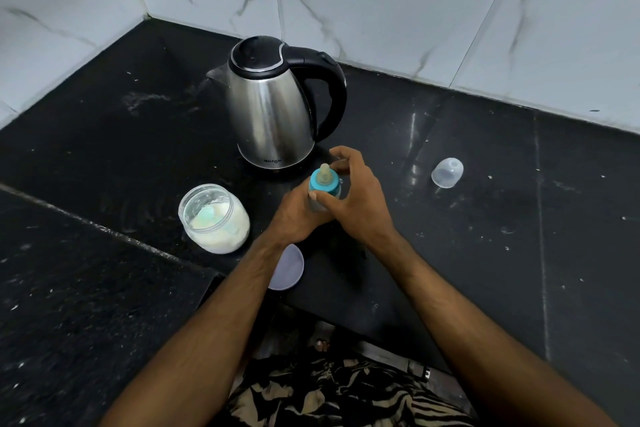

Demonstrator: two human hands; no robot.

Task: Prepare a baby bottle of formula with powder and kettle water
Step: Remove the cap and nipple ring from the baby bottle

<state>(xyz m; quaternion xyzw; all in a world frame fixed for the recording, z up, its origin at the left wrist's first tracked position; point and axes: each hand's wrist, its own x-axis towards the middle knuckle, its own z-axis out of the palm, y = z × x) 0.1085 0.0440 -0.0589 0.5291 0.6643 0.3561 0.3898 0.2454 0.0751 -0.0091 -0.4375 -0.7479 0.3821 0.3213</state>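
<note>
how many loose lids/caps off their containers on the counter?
2. A clear domed plastic bottle cap lies on the black stone counter, right of the steel electric kettle. A flat pale lilac jar lid lies near the counter edge, partly hidden under the left forearm.

Black stone counter [485,218] carries steel kettle [273,114], open powder jar [214,218], flat lid [289,267], clear bottle cap [447,173].

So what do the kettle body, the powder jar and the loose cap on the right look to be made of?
Kettle: brushed stainless steel, going by its streaky grey sheen and reflections, with a black lid and handle, likely plastic. Powder jar: clear and glossy, glass or hard plastic; the look leaves that open. Cap: translucent, frosted, probably thin plastic.
</note>
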